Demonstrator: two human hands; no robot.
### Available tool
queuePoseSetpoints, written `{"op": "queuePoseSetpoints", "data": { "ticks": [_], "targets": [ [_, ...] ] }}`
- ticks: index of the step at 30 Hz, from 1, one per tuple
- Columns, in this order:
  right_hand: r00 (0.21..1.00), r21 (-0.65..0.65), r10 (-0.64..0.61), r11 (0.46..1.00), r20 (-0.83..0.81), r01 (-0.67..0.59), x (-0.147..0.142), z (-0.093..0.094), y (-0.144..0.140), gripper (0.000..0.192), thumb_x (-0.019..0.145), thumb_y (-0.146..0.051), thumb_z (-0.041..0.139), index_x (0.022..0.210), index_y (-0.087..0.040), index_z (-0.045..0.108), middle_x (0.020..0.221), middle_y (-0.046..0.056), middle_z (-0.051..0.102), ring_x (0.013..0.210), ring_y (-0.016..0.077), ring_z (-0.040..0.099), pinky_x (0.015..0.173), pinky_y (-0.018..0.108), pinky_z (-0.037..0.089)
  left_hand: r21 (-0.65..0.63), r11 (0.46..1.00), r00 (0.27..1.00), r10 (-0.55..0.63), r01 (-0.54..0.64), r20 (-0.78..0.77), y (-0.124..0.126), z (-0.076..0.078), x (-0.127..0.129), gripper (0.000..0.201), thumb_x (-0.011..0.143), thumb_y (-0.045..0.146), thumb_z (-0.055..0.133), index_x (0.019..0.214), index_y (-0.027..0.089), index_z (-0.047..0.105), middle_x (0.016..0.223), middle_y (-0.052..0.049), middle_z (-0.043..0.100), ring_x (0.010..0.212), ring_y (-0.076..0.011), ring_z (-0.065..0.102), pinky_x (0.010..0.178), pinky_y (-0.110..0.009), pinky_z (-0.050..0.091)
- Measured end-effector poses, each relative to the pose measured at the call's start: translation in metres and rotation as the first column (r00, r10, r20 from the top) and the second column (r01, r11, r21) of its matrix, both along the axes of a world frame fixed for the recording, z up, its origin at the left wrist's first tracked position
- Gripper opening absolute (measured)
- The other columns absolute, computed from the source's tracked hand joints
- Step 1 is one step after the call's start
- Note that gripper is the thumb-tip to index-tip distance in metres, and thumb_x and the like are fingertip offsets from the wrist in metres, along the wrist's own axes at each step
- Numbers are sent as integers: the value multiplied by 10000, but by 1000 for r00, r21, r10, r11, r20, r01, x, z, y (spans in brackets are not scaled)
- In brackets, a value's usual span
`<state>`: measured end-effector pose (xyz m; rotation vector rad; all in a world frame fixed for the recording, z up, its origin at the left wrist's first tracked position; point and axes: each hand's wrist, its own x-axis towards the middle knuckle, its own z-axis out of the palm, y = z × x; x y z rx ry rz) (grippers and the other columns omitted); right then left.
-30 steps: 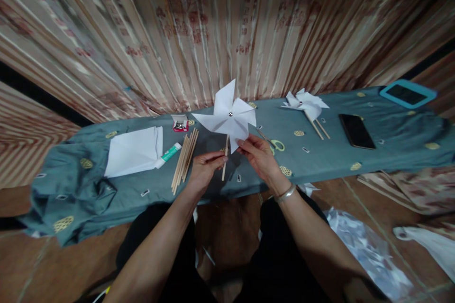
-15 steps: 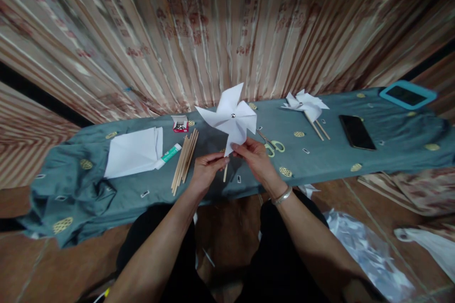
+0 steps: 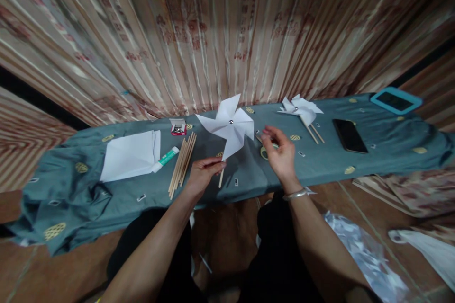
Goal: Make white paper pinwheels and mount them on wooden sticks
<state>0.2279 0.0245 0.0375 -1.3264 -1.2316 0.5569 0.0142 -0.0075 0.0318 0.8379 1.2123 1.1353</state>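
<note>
A white paper pinwheel (image 3: 237,128) with a silver pin at its centre stands upright on a thin wooden stick. My left hand (image 3: 205,173) is closed round that stick just below the paper blades. Off to the right of the pinwheel, my right hand (image 3: 280,154) is open and holds nothing, thumb and fingers apart and slightly bent. Beneath it lie the scissors with pale green handles (image 3: 263,153), partly hidden by the fingers.
White paper sheets (image 3: 128,156), a glue stick (image 3: 166,159), wooden sticks (image 3: 183,163) and a red box of pins (image 3: 178,128) lie left. Finished pinwheels (image 3: 304,110), a black phone (image 3: 350,135) and a blue-framed tablet (image 3: 396,100) lie right. A plastic bag (image 3: 366,255) of paper scraps sits below.
My right hand has let go of the pinwheel's blade and moved right, over the scissors. My left hand still grips the stick. The view has shifted slightly.
</note>
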Motion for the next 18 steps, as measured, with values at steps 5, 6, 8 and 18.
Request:
{"op": "queuePoseSetpoints", "data": {
  "ticks": [5,6,8,18],
  "targets": [
    [973,-17,126,991,-192,-132,0,-12,11,414,759,-412,714,1117,-209,667,1109,104,731,1031,235,668,969,416,487,-35,998,999,-52,52,0,-2,-1,2,355,401,365,914,672,174,786,612,-25,704,556,-89,523,569,-228,427],
    [966,-25,130,990,-222,-139,-2,-13,12,402,744,-416,721,1084,-208,677,1064,96,743,998,233,679,952,414,497,-40,998,999,-53,53,3,-2,-1,2,356,396,365,914,668,175,785,612,-25,705,555,-90,524,568,-228,427],
    [956,-36,130,989,-262,-144,-6,-13,12,361,716,-421,732,1008,-211,697,967,71,761,915,223,696,892,395,523,-42,998,999,-52,53,6,-2,0,3,354,393,361,912,666,176,784,620,-29,711,560,-94,529,571,-233,432],
    [888,-47,213,966,-407,-254,-19,-10,4,296,655,-417,794,880,-238,725,747,-7,742,728,167,683,751,311,533,14,1000,999,-22,22,-33,-1,-2,1,287,458,299,877,701,174,791,672,-41,732,588,-115,563,607,-258,471]
  ]
}}
